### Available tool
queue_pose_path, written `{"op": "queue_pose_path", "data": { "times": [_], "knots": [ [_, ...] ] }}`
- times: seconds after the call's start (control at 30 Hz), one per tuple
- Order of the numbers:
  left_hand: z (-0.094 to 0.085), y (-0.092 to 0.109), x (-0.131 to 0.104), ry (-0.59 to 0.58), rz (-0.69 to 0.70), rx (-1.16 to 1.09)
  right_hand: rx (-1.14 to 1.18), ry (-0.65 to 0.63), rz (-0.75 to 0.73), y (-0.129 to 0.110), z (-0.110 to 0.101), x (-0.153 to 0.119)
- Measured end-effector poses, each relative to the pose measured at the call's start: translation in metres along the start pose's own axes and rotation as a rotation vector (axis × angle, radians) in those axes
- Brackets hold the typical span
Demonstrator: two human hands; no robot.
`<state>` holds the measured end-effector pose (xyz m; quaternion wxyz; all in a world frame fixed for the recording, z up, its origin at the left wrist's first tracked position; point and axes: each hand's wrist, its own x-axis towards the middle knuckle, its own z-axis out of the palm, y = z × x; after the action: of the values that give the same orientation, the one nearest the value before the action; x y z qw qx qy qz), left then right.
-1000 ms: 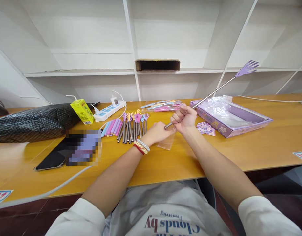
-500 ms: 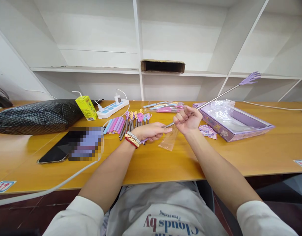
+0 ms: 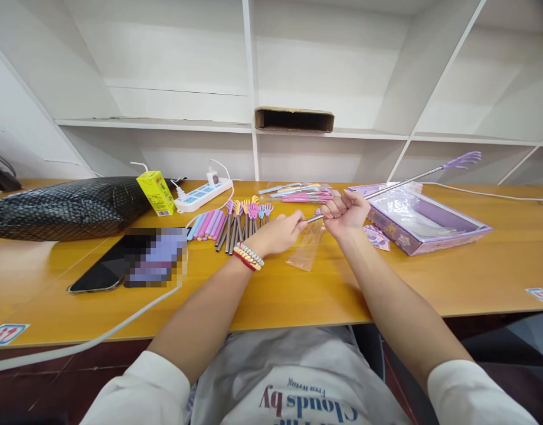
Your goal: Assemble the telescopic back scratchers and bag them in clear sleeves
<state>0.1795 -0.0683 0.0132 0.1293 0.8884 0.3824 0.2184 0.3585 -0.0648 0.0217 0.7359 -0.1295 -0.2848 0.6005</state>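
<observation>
A metal rod with a purple claw-shaped head (image 3: pixel 463 160) slants up to the right, its head above the far side of the purple box (image 3: pixel 408 243). My right hand (image 3: pixel 346 213) is closed round the rod's lower part. My left hand (image 3: pixel 283 233) grips its lower end, with the fingers wrapped round it. Below the hands a clear plastic bag (image 3: pixel 303 251) lies on the table. Left of my left hand are several claw heads on dark rods (image 3: pixel 240 227) and several coloured handles (image 3: pixel 206 225). Behind the hands lie packaged pink and blue pieces (image 3: pixel 304 193).
A phone (image 3: pixel 105 265), a yellow drink carton (image 3: pixel 156 193), a white power strip (image 3: pixel 203 193) and a black wrapped bundle (image 3: pixel 72 206) are on the left. Purple cards (image 3: pixel 378 238) lie by the box. A cardboard box (image 3: pixel 294 120) sits on the shelf.
The claw head has moved right and down, and the rod slants less steeply. Both hands have shifted slightly right. My left hand's fingers are now curled more tightly.
</observation>
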Motion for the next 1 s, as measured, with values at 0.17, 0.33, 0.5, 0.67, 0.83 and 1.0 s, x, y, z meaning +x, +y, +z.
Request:
{"op": "queue_pose_path", "data": {
  "times": [0.17,0.33,0.5,0.67,0.83,1.0],
  "knots": [
    [0.017,0.000,0.000,0.084,0.002,0.089,-0.021,-0.041,-0.001,0.018,0.005,-0.008],
    [0.028,0.008,0.000,0.143,-0.084,0.088,-0.067,-0.070,0.070,0.032,0.010,-0.013],
    [0.031,0.012,-0.002,0.074,0.038,0.074,-0.071,-0.042,0.077,0.023,0.008,-0.012],
    [0.038,0.014,-0.003,0.107,-0.077,0.134,-0.086,-0.002,0.095,0.022,0.009,-0.012],
    [0.041,0.023,-0.005,0.123,-0.194,0.237,-0.119,-0.010,0.121,0.024,0.015,-0.016],
    [0.037,0.029,-0.004,0.113,-0.225,0.226,-0.136,-0.007,0.096,0.016,0.020,-0.016]
  ]
}}
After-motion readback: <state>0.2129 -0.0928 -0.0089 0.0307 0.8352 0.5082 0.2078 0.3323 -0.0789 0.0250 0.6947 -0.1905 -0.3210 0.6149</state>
